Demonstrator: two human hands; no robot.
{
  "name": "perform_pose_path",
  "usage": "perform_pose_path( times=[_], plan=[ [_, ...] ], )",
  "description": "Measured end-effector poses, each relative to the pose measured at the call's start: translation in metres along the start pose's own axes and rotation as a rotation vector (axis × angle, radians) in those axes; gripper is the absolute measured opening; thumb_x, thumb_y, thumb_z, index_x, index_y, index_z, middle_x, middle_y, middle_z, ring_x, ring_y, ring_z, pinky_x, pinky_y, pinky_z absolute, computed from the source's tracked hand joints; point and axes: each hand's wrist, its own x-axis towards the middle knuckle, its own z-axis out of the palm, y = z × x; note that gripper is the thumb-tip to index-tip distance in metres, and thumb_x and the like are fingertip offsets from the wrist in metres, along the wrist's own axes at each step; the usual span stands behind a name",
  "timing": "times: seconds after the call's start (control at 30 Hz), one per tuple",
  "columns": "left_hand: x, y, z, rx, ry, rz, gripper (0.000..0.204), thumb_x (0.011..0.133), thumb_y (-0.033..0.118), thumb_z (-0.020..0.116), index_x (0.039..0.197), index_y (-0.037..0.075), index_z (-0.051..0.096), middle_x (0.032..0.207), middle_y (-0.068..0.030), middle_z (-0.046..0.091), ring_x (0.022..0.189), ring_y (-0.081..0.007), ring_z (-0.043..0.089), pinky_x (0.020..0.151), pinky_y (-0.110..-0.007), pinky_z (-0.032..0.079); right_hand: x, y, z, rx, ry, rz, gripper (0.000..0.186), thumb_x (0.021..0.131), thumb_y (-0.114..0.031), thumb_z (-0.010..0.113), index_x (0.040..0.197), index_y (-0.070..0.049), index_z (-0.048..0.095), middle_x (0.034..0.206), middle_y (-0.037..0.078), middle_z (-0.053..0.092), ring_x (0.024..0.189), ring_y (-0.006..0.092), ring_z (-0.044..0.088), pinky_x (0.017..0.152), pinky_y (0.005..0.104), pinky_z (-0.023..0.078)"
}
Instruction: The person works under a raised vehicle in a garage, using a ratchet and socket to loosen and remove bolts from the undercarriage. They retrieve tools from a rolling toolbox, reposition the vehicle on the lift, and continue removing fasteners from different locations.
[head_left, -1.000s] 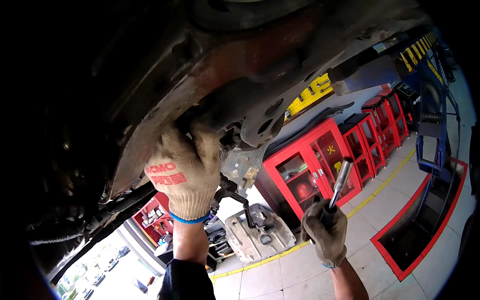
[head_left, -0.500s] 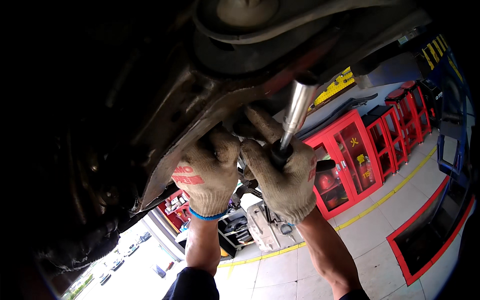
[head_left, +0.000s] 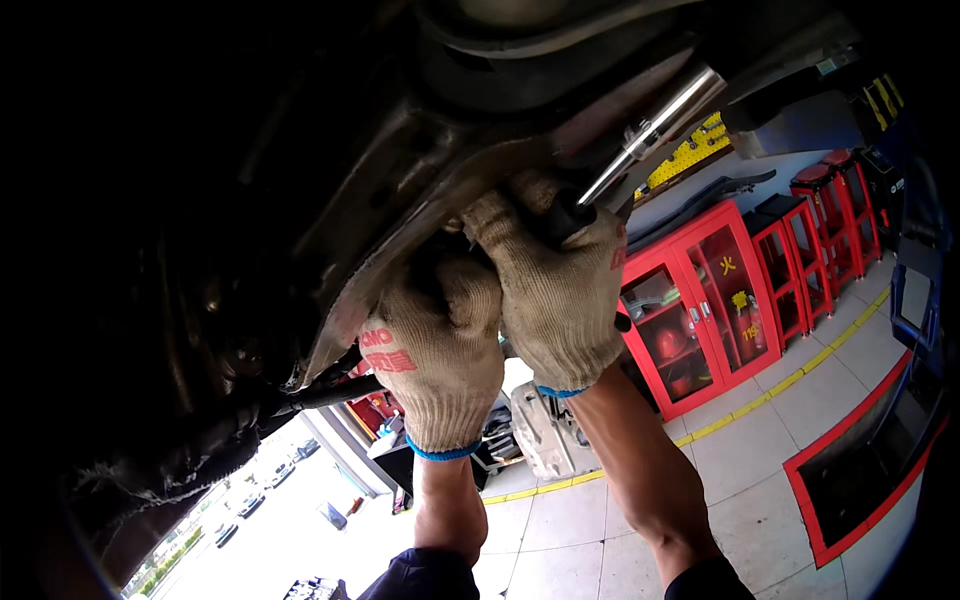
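Note:
Both my hands wear beige knit work gloves and reach up under the dark underside of a vehicle. My right hand (head_left: pixel 560 295) is wrapped round the black handle of a socket driver (head_left: pixel 648 135). Its chrome shaft and long socket slant up to the right, with the socket's end free beside the metal arm above. Next to it, my left hand (head_left: pixel 440 345) is raised with fingers curled behind the edge of a metal underbody part (head_left: pixel 375 265). Shadow hides its fingertips and whatever they grip.
Beyond my hands stand a red glass-doored cabinet (head_left: pixel 710 310) and several red-framed stools (head_left: pixel 835 210). Blue lift equipment (head_left: pixel 915 290) is at the right, above a red-edged floor recess (head_left: pixel 810 510). A large beige metal part (head_left: pixel 540 430) stands behind my forearms.
The socket driver has swung from nearly upright to leaning right. My right hand has moved up and turned with it. My left hand has shifted slightly right, fingers still curled.

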Motion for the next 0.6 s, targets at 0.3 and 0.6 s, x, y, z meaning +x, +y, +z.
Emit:
perform_pose_path(
  times=[0.3,0.6],
  plan=[
    [-0.004,-0.014,0.001,0.233,0.079,0.145,0.048,0.093,0.028,0.071,0.12,-0.01,0.062,0.115,-0.0236,0.069,0.106,-0.0335,0.068,0.097,-0.042,0.053,0.004,0.002,-0.008,-0.072,-0.076,-0.089,0.006,0.092,-0.002,0.073,0.097,-0.001,0.074,0.087,0.004,0.074,0.076,0.0098,0.069,0.068,0.0246,0.054],
    [-0.004,-0.025,0.005,0.321,0.108,0.27,0.038,0.088,0.019,0.074,0.121,0.0,0.066,0.118,-0.017,0.068,0.11,-0.0331,0.066,0.099,-0.048,0.05,0.005,-0.003,-0.003,-0.651,-0.025,-0.385,0.011,0.088,-0.009,0.078,0.092,-0.001,0.072,0.084,0.003,0.074,0.076,0.0104,0.07,0.069,0.0269,0.055]
  ],
)
